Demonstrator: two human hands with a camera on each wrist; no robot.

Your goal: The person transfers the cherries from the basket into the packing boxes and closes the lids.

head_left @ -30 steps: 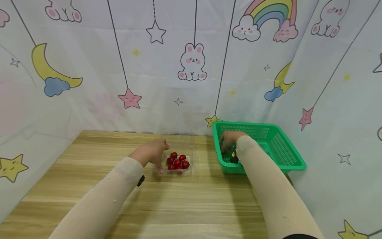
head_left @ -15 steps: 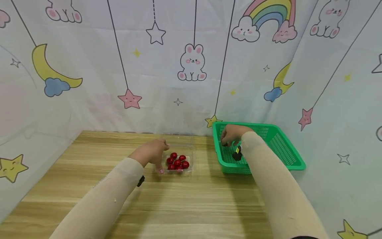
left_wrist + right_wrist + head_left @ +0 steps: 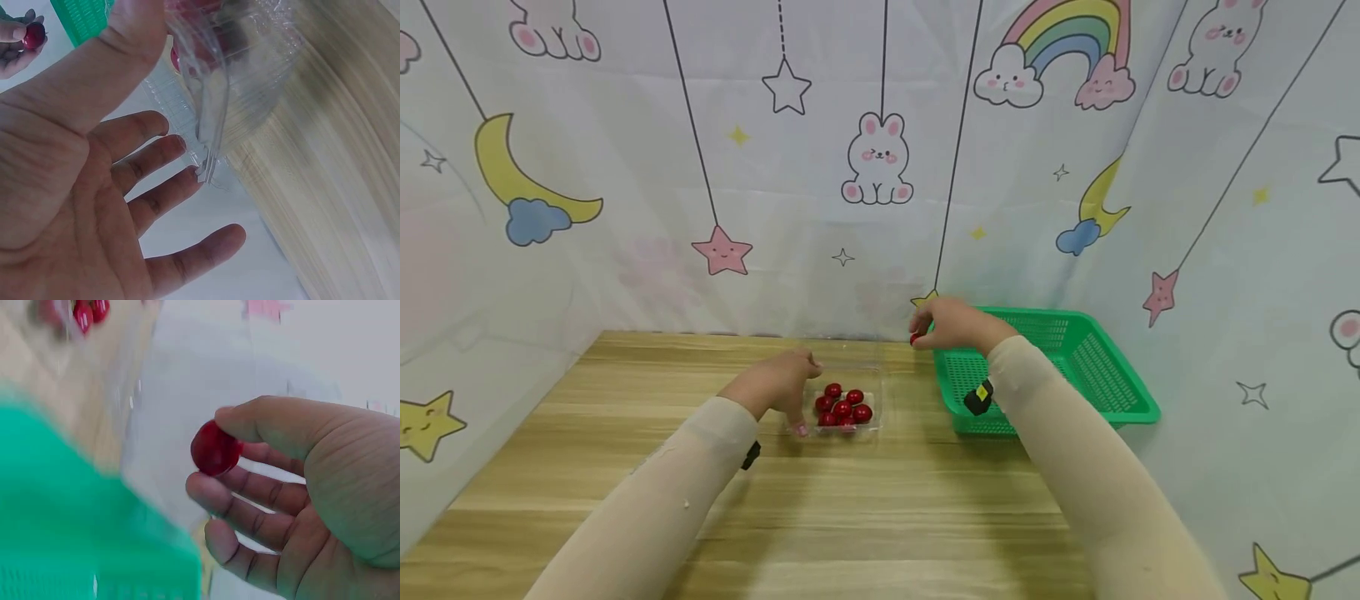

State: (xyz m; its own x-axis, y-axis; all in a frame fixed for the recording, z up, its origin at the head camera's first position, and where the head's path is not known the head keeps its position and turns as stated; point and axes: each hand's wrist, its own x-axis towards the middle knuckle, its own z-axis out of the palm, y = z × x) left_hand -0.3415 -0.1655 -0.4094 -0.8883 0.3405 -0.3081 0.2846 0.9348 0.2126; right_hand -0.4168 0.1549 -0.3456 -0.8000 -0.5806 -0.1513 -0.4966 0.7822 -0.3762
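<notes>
My right hand (image 3: 951, 323) pinches a dark red cherry (image 3: 215, 449) between thumb and fingertips, above the left rim of the green plastic basket (image 3: 1101, 358). A clear plastic box (image 3: 878, 400) stands on the table with its lid folded back, and several red cherries (image 3: 842, 409) lie inside. My left hand (image 3: 775, 383) rests against the box's left side, thumb near the front corner and index finger near the hinge. In the left wrist view its fingers (image 3: 165, 203) are spread and loosely extended, some tips touching the plastic edge.
The wooden table (image 3: 850, 517) ends at a white curtain (image 3: 775, 183) printed with rabbits, stars and moons. The basket stands at the table's right, close to the curtain. A gap of bare wood separates box and basket.
My right hand has risen out of the basket and moved left over its rim, bringing a cherry with it. The left hand has stayed on the box.
</notes>
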